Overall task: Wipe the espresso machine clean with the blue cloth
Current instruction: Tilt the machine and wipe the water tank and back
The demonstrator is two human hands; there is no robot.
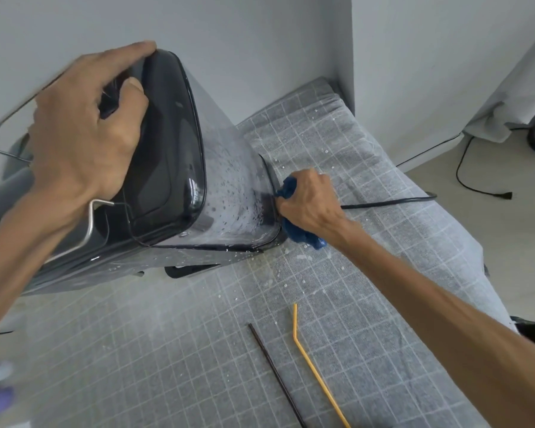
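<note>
The espresso machine (173,168) stands at the left of the table, dark and glossy on top, its right side wet with white droplets. My left hand (84,128) lies on its top, fingers curled over the far edge and thumb in a recess. My right hand (309,202) is closed around the bunched blue cloth (303,237) and presses it against the machine's lower right corner. Part of the cloth sticks out above and below my fist.
A grey checked tablecloth (368,186) covers the table, speckled with white drops. A black power cord (393,201) runs right from the machine. A dark stick (272,369) and a yellow bent straw (315,369) lie near the front. White walls stand close behind.
</note>
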